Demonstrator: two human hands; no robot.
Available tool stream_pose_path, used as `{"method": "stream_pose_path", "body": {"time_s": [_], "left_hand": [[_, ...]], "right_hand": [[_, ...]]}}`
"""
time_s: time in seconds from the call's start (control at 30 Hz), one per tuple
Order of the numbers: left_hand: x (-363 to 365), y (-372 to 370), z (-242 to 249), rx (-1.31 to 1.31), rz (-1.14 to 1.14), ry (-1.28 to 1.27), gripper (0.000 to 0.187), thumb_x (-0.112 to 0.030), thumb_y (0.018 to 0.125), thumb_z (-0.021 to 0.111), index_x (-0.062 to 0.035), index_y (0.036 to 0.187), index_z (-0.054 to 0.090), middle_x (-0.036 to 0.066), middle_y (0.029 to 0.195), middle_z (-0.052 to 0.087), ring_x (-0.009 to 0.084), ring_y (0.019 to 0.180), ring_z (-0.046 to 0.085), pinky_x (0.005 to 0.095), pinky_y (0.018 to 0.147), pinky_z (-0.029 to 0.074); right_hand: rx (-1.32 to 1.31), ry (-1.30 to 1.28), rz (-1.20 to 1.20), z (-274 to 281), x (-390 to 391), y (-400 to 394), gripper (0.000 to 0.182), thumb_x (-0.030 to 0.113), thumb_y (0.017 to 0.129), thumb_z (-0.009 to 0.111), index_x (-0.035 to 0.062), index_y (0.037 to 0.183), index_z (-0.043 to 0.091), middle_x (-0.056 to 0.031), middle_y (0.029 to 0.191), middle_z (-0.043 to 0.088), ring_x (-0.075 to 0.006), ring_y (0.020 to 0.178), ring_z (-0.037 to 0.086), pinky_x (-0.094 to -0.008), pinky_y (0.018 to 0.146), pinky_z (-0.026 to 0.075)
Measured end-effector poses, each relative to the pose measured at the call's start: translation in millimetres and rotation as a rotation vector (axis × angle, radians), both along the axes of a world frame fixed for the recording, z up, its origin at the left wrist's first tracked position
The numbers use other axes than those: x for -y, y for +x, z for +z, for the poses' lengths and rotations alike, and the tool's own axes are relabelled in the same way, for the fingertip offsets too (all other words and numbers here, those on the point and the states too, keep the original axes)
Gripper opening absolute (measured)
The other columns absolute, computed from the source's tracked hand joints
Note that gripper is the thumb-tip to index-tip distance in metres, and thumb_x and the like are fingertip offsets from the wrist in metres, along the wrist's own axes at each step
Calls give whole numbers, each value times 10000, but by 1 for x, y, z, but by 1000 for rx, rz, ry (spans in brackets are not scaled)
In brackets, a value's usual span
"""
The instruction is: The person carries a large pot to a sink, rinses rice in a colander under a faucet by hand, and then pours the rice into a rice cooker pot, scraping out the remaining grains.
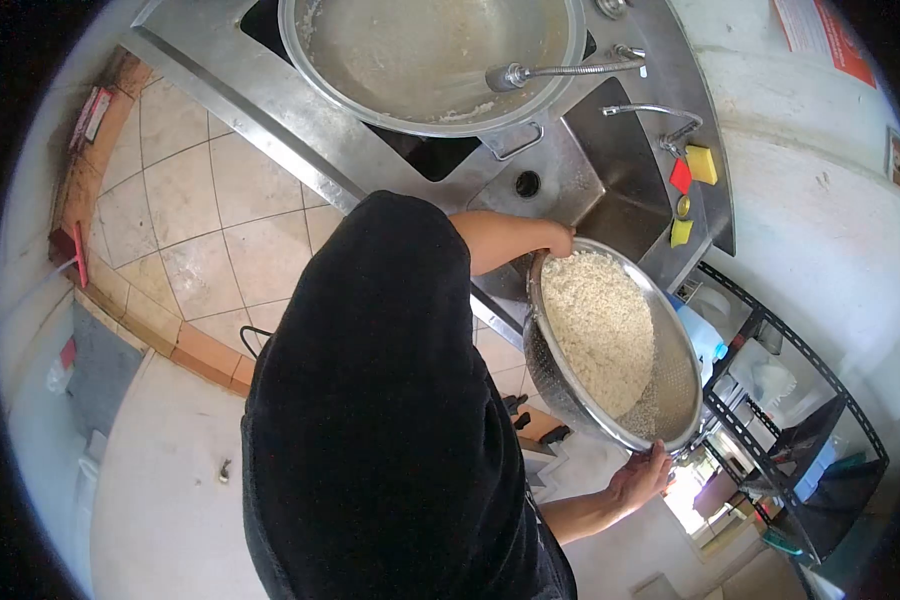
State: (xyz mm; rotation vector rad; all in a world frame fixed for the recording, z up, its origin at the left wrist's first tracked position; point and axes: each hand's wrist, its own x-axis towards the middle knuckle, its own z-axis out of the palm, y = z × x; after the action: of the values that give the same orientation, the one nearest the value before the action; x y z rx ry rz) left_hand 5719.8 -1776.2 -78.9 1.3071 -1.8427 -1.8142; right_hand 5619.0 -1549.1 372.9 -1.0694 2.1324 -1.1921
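**Loaded colander, two-hand rim hold at the bench's sink-end corner**

Colander [682,365] sits in front of the bench's [230,100] sink-end corner, overlapping it from this view; can't tell if it touches. Pale grain [600,325], rice-like, is heaped toward the sleeve side, bare mesh on the rack side. Bowl looks tilted.

Hands well apart, both clamped on the rim: left hand [560,240] by the sink, right hand [642,478] on the far side, outboard of the bench. Left fingertips mostly hidden.

Doing it well: load is off-centre and probably heavy, so share the lift, flatten the tilt, shake in short strokes. Too much tip likely spills grain over the low rim.

Edges: bench front edge passes behind the colander; lift above it before crossing. Sink [625,165] gives bare basin room just inside that corner. Big pot [440,128] crowds the front edge further along, handle [515,142] poking sinkward. Sponges [702,164] line the back edge. Rack [818,366] stands just past the bench end: little swing that way. Tile floor [190,200] along the front edge has more.
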Motion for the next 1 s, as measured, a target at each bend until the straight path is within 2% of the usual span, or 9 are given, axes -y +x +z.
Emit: {"method": "stream_pose_path", "body": {"time_s": [0.03,0.13,0.17,0.2,0.43,0.53,0.77,0.83,1.0], "left_hand": [[-1,4,5,-32,-35,3,530,-149,746,547,25,1238,453,229,1048,606,336,870,618,414,704,490],[-8,23,29,-20,-28,20,514,-152,738,556,16,1217,478,223,1056,604,335,880,615,415,715,490],[-11,36,44,-13,-23,28,506,-153,734,560,12,1207,490,221,1061,603,334,885,614,415,721,490],[-14,47,56,-6,-18,35,498,-155,730,564,7,1197,503,218,1065,602,333,890,613,416,726,490],[-14,29,42,-4,48,29,469,-158,708,587,-25,1156,542,195,1088,600,333,950,597,410,794,475],[-18,49,62,-41,64,49,474,-156,711,590,-18,1160,529,201,1083,598,336,966,590,409,810,469],[-14,39,53,-83,57,64,479,-132,717,580,-12,1174,502,213,1068,591,341,959,587,407,808,468],[-21,59,79,-57,53,118,487,-129,726,564,-12,1191,477,213,1072,588,336,954,589,410,802,469],[-17,56,73,-44,-2,95,578,-170,754,555,-30,1292,393,211,1099,576,337,947,590,420,798,468]], "right_hand": [[-12,41,9,1,0,0,239,63,832,567,-36,1041,506,-119,989,576,-191,900,555,-322,800,446],[7,18,-2,1,2,10,190,62,835,563,-25,993,503,-101,928,569,-176,861,547,-321,775,442],[3,-19,-16,0,5,19,120,88,832,596,42,864,490,-40,797,539,-118,723,498,-262,648,390],[-1,-56,-30,0,6,23,180,114,829,630,108,735,477,21,666,509,-60,584,450,-203,521,339],[4,-56,-39,1,6,23,181,112,833,624,111,735,472,21,675,516,-57,589,454,-203,528,337],[11,-79,-55,1,6,28,189,107,834,620,116,722,468,25,668,504,-59,592,451,-202,533,335],[4,-72,-48,1,3,30,197,103,831,623,119,711,469,28,656,494,-56,587,445,-197,533,337],[8,-79,-49,2,1,29,198,100,831,624,117,709,469,26,654,497,-56,581,445,-198,525,339],[34,-101,-4,1,-3,18,194,81,834,624,111,716,472,25,652,508,-53,566,447,-201,506,343]]}}
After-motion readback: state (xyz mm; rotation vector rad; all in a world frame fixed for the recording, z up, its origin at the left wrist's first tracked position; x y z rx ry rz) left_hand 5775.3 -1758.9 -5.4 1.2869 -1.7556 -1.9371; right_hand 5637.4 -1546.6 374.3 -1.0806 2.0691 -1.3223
